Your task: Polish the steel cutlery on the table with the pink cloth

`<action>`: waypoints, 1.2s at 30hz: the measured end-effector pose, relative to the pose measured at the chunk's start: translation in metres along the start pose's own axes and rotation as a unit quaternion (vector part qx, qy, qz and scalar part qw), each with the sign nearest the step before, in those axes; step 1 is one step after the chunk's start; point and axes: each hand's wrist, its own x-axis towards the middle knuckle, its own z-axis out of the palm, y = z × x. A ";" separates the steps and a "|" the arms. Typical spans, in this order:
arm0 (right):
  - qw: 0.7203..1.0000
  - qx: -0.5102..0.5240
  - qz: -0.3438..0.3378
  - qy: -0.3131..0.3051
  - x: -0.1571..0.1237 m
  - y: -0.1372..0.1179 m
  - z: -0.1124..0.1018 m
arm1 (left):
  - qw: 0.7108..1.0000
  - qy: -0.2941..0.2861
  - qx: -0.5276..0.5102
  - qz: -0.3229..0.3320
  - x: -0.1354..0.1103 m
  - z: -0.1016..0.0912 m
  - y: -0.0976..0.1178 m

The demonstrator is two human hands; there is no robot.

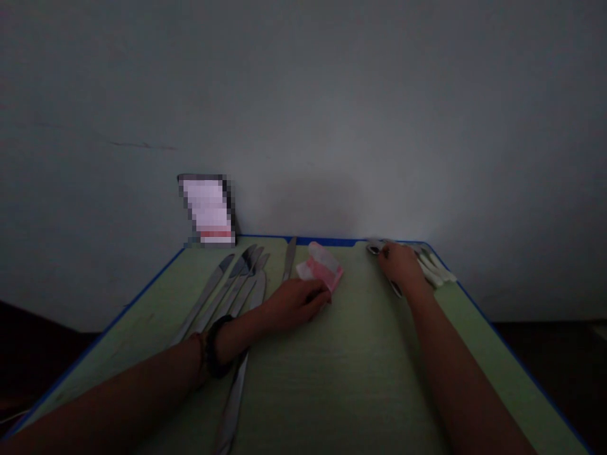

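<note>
My left hand (296, 303) rests on the green table (341, 379) with its fingers closed on a pink and white cloth (322, 266). Several table knives (237, 284) lie in a row to its left, and one knife runs under my left wrist toward the near edge. My right hand (401, 265) reaches to the far right corner, fingers curled over a group of spoons (434, 265) lying there. The light is dim, and I cannot make out whether a spoon is held.
The table has a blue rim (327, 241) and stands against a plain grey wall. A blurred-out card (208, 210) leans on the wall at the table's far left corner. One more knife (289, 258) lies near the far edge.
</note>
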 end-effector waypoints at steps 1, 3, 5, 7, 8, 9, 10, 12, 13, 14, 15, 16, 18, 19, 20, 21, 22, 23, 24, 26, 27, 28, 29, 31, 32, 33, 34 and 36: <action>1.000 -0.004 -0.003 -0.001 0.000 0.000 0.001 | 1.000 0.001 0.005 0.000 0.000 0.000 0.000; 1.000 -0.009 -0.009 -0.005 -0.001 0.001 0.001 | 1.000 0.009 0.013 -0.002 0.001 0.002 -0.001; 1.000 -0.008 -0.007 -0.010 -0.001 0.003 0.002 | 1.000 0.017 0.015 -0.005 0.001 0.003 -0.001; 1.000 -0.003 -0.001 -0.016 -0.001 0.005 0.004 | 1.000 0.015 0.014 -0.005 0.001 0.003 -0.001; 1.000 0.000 0.002 -0.017 -0.001 0.005 0.005 | 1.000 0.015 0.015 -0.004 0.001 0.003 -0.001; 1.000 0.003 0.002 -0.017 -0.002 0.005 0.005 | 1.000 0.015 0.015 -0.003 0.001 0.003 -0.001; 1.000 0.005 0.004 -0.017 -0.002 0.004 0.006 | 1.000 0.015 0.014 -0.002 0.000 0.003 -0.001; 1.000 0.005 0.010 -0.017 -0.004 0.002 0.006 | 1.000 0.020 0.011 -0.001 0.000 0.003 -0.001; 1.000 0.005 0.013 -0.019 -0.005 0.001 0.006 | 1.000 0.022 0.009 -0.001 0.000 0.003 -0.001; 1.000 0.004 0.015 -0.022 -0.006 0.000 0.005 | 1.000 0.021 0.007 -0.002 0.000 0.003 -0.001; 0.999 0.001 0.017 -0.027 -0.008 -0.002 0.004 | 1.000 0.020 0.006 -0.001 0.000 0.003 -0.001; 0.999 -0.002 0.020 -0.031 -0.010 -0.004 0.003 | 1.000 0.018 0.005 0.000 0.000 0.003 -0.001; 0.999 -0.014 0.032 -0.039 -0.013 -0.007 -0.002 | 1.000 0.015 0.008 0.004 0.000 0.002 -0.001; 0.998 -0.020 0.041 -0.042 -0.015 -0.008 -0.004 | 1.000 0.014 0.010 0.005 0.000 0.002 -0.001; 0.997 -0.027 0.051 -0.044 -0.016 -0.009 -0.006 | 1.000 0.013 0.012 0.005 0.000 0.002 -0.001; 0.997 -0.032 0.057 -0.046 -0.017 -0.010 -0.008 | 1.000 0.012 0.013 0.006 0.000 0.002 -0.001; 0.996 -0.036 0.061 -0.046 -0.019 -0.011 -0.010 | 1.000 0.011 0.015 0.007 0.000 0.002 -0.001; 0.996 -0.038 0.063 -0.045 -0.019 -0.011 -0.011 | 1.000 0.010 0.016 0.008 0.000 0.002 -0.001; 0.996 -0.039 0.064 -0.042 -0.020 -0.012 -0.012 | 1.000 0.009 0.017 0.009 0.000 0.002 -0.001; 0.997 -0.035 0.065 -0.037 -0.020 -0.012 -0.013 | 1.000 0.011 0.020 0.010 0.000 0.003 -0.002; 0.997 -0.031 0.066 -0.035 -0.020 -0.012 -0.013 | 1.000 0.011 0.022 0.010 0.000 0.003 -0.002; 0.997 -0.027 0.067 -0.032 -0.020 -0.012 -0.013 | 1.000 0.011 0.025 0.012 0.000 0.003 -0.002; 0.997 -0.023 0.066 -0.030 -0.020 -0.012 -0.013 | 0.999 0.010 0.027 0.014 0.000 0.003 -0.002; 0.997 -0.018 0.065 -0.027 -0.019 -0.012 -0.013 | 0.999 0.007 0.032 0.016 0.000 0.003 -0.002; 0.997 -0.017 0.067 -0.028 -0.019 -0.011 -0.013 | 0.999 0.006 0.034 0.016 0.000 0.003 -0.002; 0.997 -0.017 0.069 -0.029 -0.018 -0.011 -0.013 | 0.999 0.005 0.035 0.015 0.000 0.003 -0.002; 0.997 -0.017 0.071 -0.030 -0.018 -0.011 -0.012 | 0.999 0.005 0.037 0.013 0.000 0.002 -0.001; 0.996 -0.018 0.076 -0.033 -0.018 -0.010 -0.012 | 0.999 0.002 0.040 0.007 0.000 0.002 -0.001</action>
